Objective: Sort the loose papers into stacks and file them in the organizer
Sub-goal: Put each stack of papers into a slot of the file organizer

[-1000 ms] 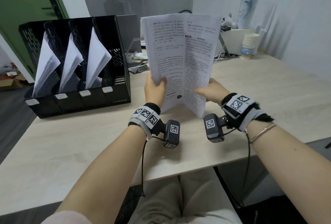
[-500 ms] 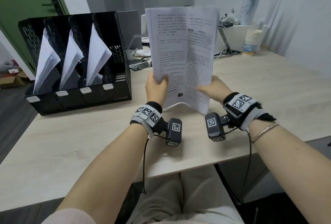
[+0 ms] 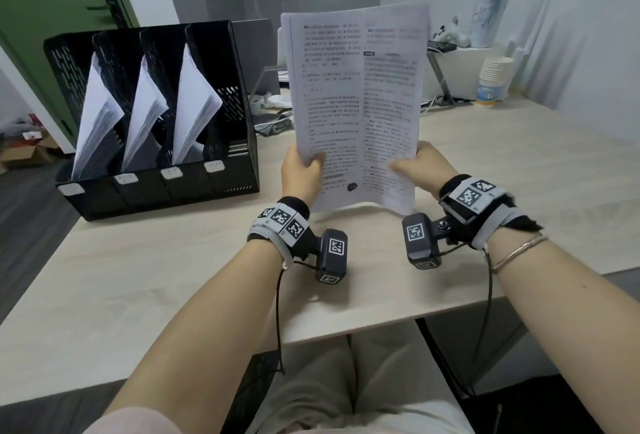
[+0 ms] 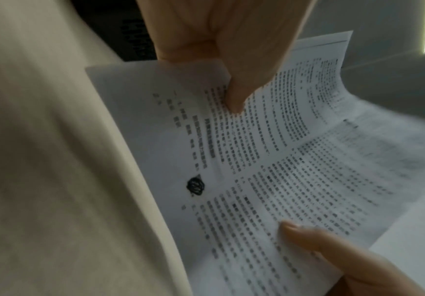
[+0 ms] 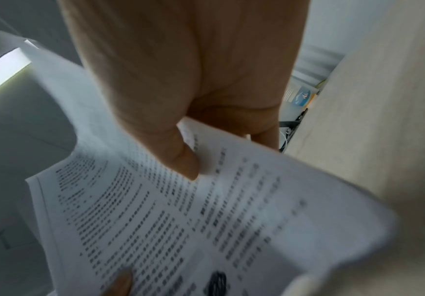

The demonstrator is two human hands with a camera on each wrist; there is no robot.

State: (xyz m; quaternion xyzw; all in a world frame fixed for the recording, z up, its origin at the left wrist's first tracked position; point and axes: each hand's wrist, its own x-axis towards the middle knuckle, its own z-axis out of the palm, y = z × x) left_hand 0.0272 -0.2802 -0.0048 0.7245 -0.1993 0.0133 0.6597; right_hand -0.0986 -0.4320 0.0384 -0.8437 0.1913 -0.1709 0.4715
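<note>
You hold the papers [image 3: 356, 104] upright above the bench [image 3: 138, 277], bottom edge just over it, likely to square the sheets for filing. Your left hand [image 3: 300, 175] pinches the lower left edge, thumb in front; your right hand [image 3: 420, 170] pinches the lower right. The organizer [image 3: 239, 142] stands to your left: three slots hold stacks, the rightmost looks free.
</note>
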